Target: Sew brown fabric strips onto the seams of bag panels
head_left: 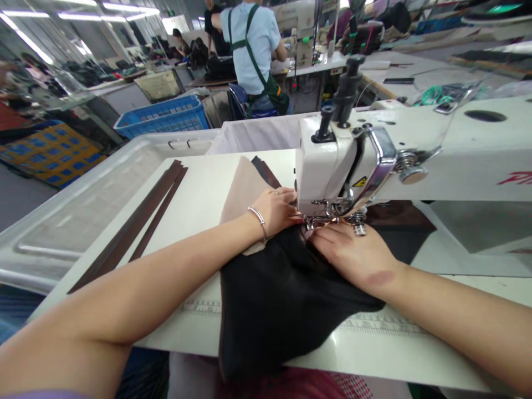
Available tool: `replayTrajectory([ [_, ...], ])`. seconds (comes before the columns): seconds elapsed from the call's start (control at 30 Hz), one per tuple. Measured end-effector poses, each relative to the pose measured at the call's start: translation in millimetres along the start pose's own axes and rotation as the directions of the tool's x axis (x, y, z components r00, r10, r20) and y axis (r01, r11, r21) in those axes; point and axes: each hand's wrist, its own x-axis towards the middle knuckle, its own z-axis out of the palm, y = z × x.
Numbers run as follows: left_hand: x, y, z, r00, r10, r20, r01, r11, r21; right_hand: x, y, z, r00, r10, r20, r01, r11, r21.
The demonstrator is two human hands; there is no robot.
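One sewing machine (324,172), black cloth (278,299) partly under it.
My left hand (279,210) and right hand (355,255) touch the cloth; whether either grips, I cannot tell.

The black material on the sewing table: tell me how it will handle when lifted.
The black material will probably flop, since its near corner droops past the edge of the table. It looks thin, so likely light for its size. Pulling it may meet resistance where it meets the sewing machine's foot.
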Motion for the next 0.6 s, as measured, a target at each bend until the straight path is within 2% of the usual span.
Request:
replayTrajectory([
  [0.13, -8, 31, -19.2, 0.985, -0.107, 0.135, 0.068, 0.962, 0.263, -12, 41, 6, 0.991, -0.120, -0.060, 0.125, 0.989, 0.084],
  [0.23, -15, 54, -21.0, 0.984, -0.131, 0.118, 0.085, 0.938, 0.336, -16, 72, 14, 0.971, -0.219, -0.100, 0.230, 0.966, 0.119],
  [0.3, -21, 62, -17.3, 0.991, -0.109, 0.073, 0.076, 0.932, 0.353, -15, 84, 17, 0.957, -0.266, -0.116, 0.278, 0.954, 0.109],
  [0.4, -32, 61, -9.2, 0.999, -0.031, 0.025, 0.019, 0.929, 0.370, -14, 89, 19, 0.942, -0.300, -0.147, 0.313, 0.947, 0.072],
  [0.5, -43, 55, -2.3, 0.996, 0.072, 0.046, -0.082, 0.951, 0.299, -14, 86, 20, 0.933, -0.313, -0.180, 0.329, 0.942, 0.068],
  [0.57, -48, 53, -0.1, 0.992, 0.094, 0.080, -0.110, 0.968, 0.227, -15, 83, 20, 0.947, -0.280, -0.159, 0.300, 0.947, 0.119],
  [0.6, -50, 54, 0.0, 0.992, 0.084, 0.098, -0.102, 0.975, 0.199, -15, 82, 20, 0.971, -0.197, -0.137, 0.218, 0.963, 0.161],
])
